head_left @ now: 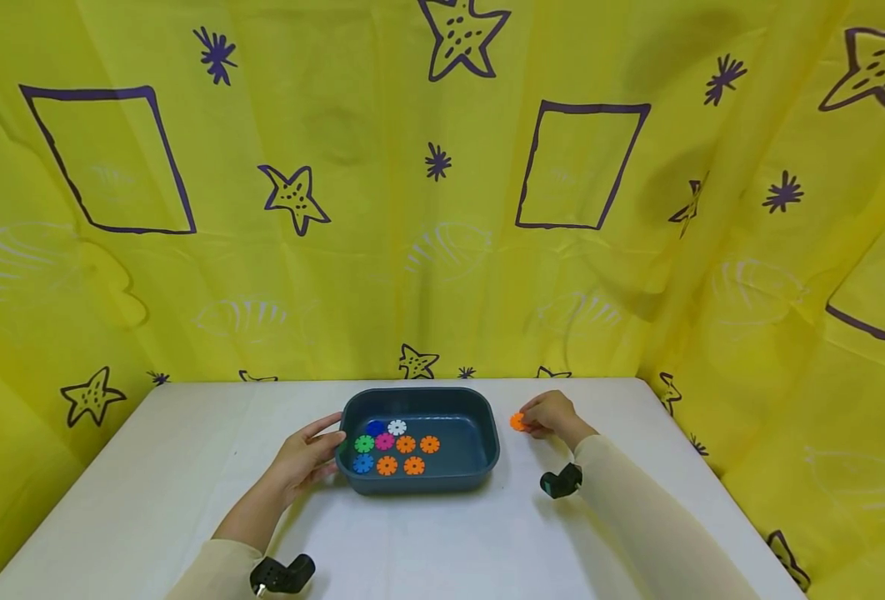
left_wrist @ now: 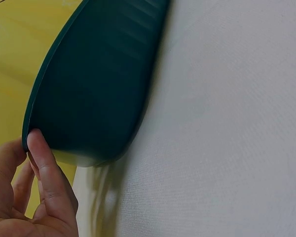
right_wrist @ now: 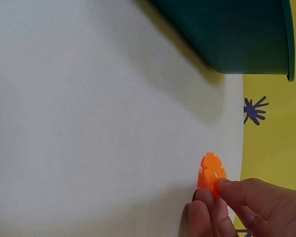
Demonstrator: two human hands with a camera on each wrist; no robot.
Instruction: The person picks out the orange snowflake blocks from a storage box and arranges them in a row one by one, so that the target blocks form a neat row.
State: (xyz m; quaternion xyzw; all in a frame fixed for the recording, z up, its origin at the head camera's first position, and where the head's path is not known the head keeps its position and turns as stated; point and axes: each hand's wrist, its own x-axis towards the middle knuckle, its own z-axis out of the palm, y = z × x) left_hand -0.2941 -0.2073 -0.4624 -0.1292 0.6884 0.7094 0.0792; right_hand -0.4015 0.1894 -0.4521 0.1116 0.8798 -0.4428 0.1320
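A dark teal plastic basin [head_left: 442,482] stands on the table with its long side toward me. My left hand [head_left: 306,460] grips its left end; the left wrist view shows thumb and fingers pinching the basin's rim [left_wrist: 34,94]. Notched plastic snowflake discs lie in the basin's left half: a white one [head_left: 397,427], a pink one [head_left: 385,442], a green one [head_left: 364,444], two blue ones and several orange ones [head_left: 414,465]. Right of the basin, my right hand [head_left: 552,414] pinches an orange snowflake disc [right_wrist: 213,170] between thumb and fingers, close over the table.
A white cloth covers the table [head_left: 427,542]. Yellow curtains [head_left: 382,275] with drawn stars and fish hang along its back and sides. Each wrist wears a small black camera, one on the left [head_left: 282,575] and one on the right [head_left: 561,481].
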